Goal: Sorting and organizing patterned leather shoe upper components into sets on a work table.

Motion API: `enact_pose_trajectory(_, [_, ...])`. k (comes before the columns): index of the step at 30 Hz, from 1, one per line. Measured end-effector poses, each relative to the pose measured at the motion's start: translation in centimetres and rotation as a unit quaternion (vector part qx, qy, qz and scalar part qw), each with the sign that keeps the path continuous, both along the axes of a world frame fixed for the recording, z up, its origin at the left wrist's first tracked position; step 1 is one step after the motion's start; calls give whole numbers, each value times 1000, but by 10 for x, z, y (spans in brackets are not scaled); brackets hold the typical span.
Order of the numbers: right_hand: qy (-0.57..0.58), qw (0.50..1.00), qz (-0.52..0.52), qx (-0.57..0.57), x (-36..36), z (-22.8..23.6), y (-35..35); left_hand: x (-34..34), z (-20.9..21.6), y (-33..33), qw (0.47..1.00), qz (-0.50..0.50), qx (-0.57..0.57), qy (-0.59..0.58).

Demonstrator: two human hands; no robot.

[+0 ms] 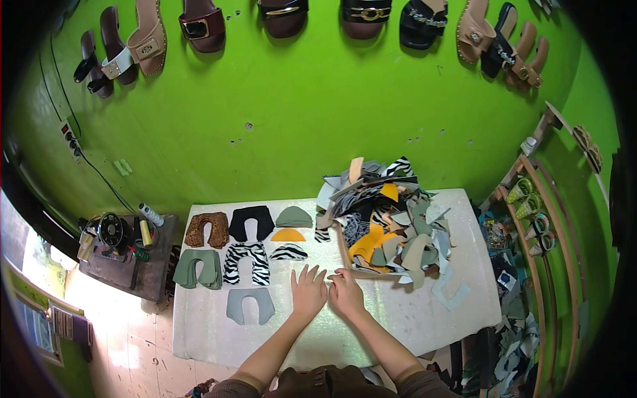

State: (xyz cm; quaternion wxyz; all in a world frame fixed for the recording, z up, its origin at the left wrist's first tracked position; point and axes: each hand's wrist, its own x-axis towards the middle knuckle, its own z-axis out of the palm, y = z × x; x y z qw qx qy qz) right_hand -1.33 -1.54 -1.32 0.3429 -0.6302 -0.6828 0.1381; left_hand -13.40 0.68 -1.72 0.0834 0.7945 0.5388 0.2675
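Both my hands rest side by side over the white table (391, 322). My left hand (309, 292) lies palm down with its fingers spread, holding nothing. Beside it, nearly touching, my right hand (346, 292) has its fingers loosely bent, and nothing shows in them. Left of my hands lie U-shaped cut pieces: leopard-print (198, 229), black (251, 216), grey-green (198, 268), zebra-print (233, 264) and pale grey (250, 297). Nearer my fingertips are half-moon pieces in grey-green (294, 216), yellow (287, 235) and zebra print (288, 252).
A heap of mixed scraps (391, 232) fills the table's back right, with a pale U-shaped scrap (451, 292) beside it. A sewing machine (113, 232) stands at left. Sandals (282, 16) hang on the green wall; a wooden rack (551, 265) stands at right.
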Motion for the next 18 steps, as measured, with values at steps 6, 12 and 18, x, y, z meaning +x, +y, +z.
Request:
enact_pose_trajectory(6, [31, 998, -17, 50, 40, 13, -22, 35, 14, -22, 999, 9, -15, -33])
enact_pose_trajectory(12, [77, 997, 17, 23, 78, 31, -37, 65, 29, -28, 998, 15, -38, -54])
enact_pose_trajectory(18, [46, 998, 39, 1, 113, 21, -47, 94, 26, -33, 996, 34, -23, -83])
